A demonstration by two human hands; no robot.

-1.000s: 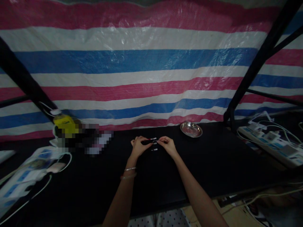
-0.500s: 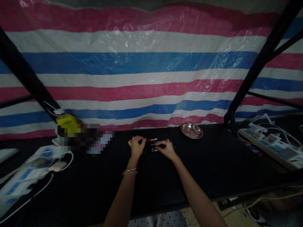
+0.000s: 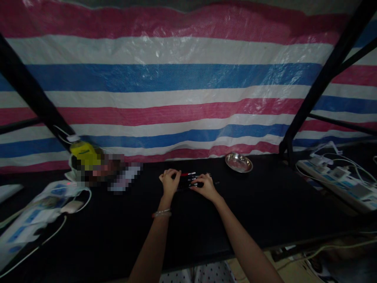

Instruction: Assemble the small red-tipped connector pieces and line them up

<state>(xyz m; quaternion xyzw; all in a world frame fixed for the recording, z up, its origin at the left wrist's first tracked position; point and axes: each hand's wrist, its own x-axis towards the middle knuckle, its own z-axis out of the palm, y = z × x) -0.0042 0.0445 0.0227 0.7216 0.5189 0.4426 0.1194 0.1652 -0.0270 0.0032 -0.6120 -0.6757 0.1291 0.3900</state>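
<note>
Several slim pens lie side by side on the black table between my hands: a red pen (image 3: 187, 173) at the back and dark pens (image 3: 191, 180) with silvery ends nearer me. My left hand (image 3: 170, 181) has its fingers curled at the pens' left ends and hides them. From the right, my right hand (image 3: 206, 187) pinches the silvery end of the nearest dark pen between thumb and fingers. Past this hand, a small dark tip shows on its right side.
A round metal dish (image 3: 238, 162) stands at the back right. Power strips with plugs and cables lie left (image 3: 32, 220) and right (image 3: 341, 177). A yellow-labelled item (image 3: 85, 154) and a blurred patch are back left. Striped sheeting (image 3: 182, 78) hangs behind, between black posts.
My right hand has shifted slightly, its fingertips moving left along the nearest pen, which now lies closer to the others. My left hand has stayed in nearly the same place.
</note>
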